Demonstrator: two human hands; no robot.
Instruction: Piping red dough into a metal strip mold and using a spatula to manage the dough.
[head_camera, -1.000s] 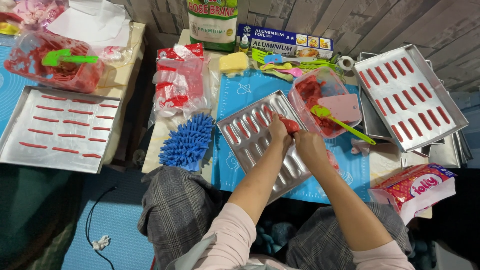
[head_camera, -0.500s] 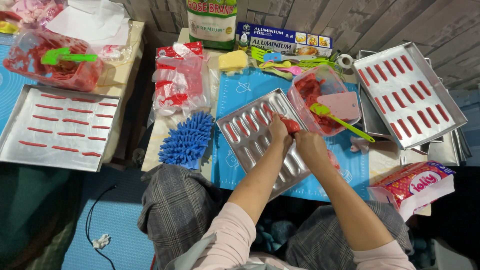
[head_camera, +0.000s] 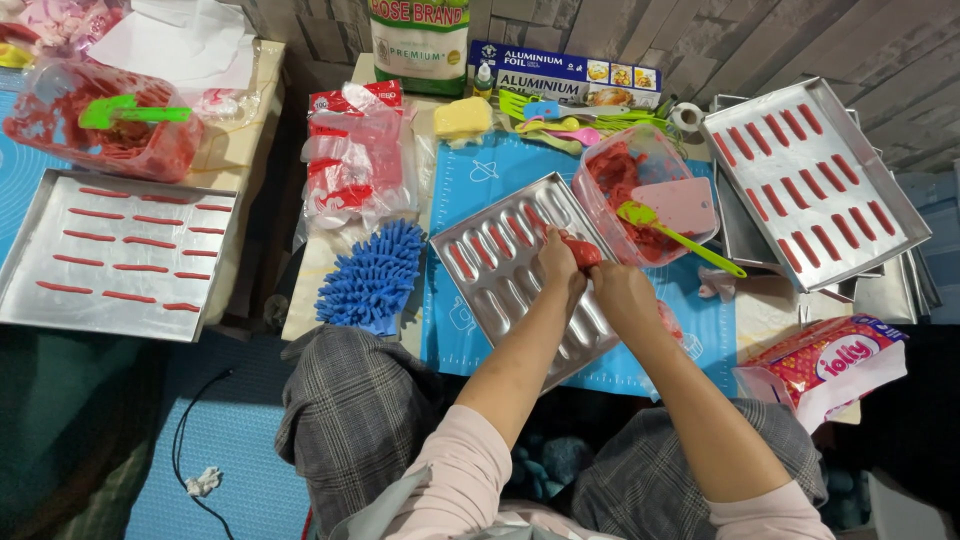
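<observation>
Red dough (head_camera: 583, 252): you are pinching it between both hands over the mould tray (head_camera: 500, 290), left hand (head_camera: 556, 262) just left of it, right hand (head_camera: 622, 296) below-right, equally near; fingers closed on it.

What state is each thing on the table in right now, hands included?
Mould tray: partly filled, front cavities bare.
Red dough: held between both hands.
Left hand: gripping the dough.
Right hand: closed at the dough.
Tub: open, dough inside.
Right tray: rows of red strips.
Left tray: rows of red strips.
</observation>
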